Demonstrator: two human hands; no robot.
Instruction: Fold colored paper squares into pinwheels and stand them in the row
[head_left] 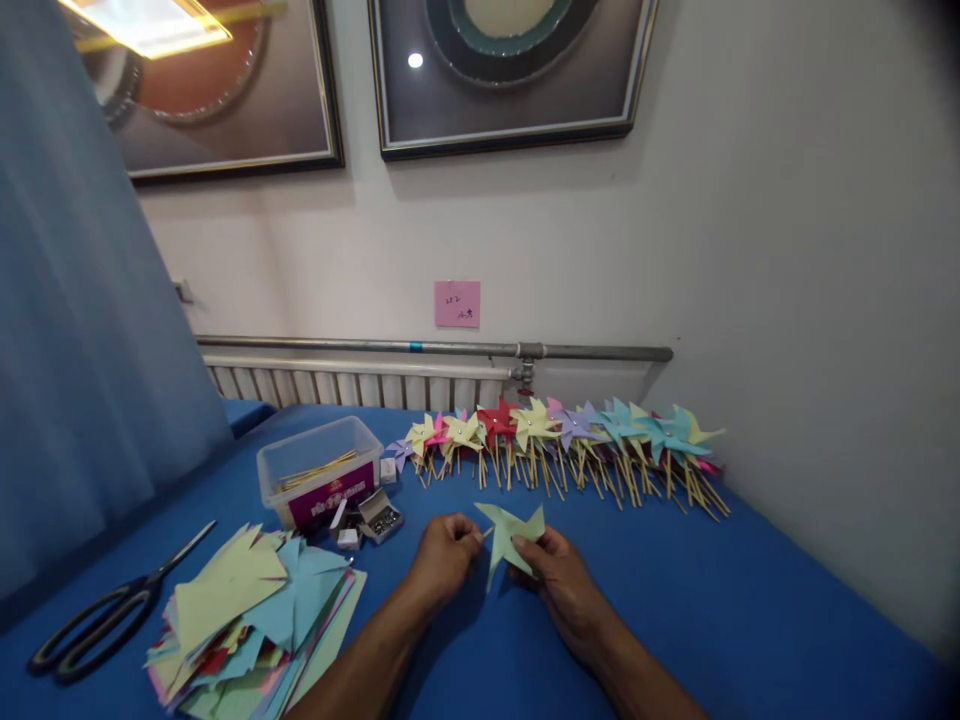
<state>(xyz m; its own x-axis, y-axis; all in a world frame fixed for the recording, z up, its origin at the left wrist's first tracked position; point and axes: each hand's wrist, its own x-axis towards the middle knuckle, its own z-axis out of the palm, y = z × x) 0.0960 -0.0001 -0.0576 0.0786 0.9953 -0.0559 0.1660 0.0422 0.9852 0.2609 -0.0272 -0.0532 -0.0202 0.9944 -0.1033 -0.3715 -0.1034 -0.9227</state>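
Observation:
A pale green paper pinwheel is held just above the blue table, between both hands. My right hand pinches its lower right side from below. Fingers of my left hand are closed at its left edge, where a thin stick end pokes out. A long row of finished pinwheels on sticks in yellow, red, purple and teal lies behind the hands along the wall.
A stack of cut coloured paper lies at the left, black scissors beyond it. A clear plastic box with sticks and small open boxes of pins sit near the left hand. Blue curtain at far left, radiator behind.

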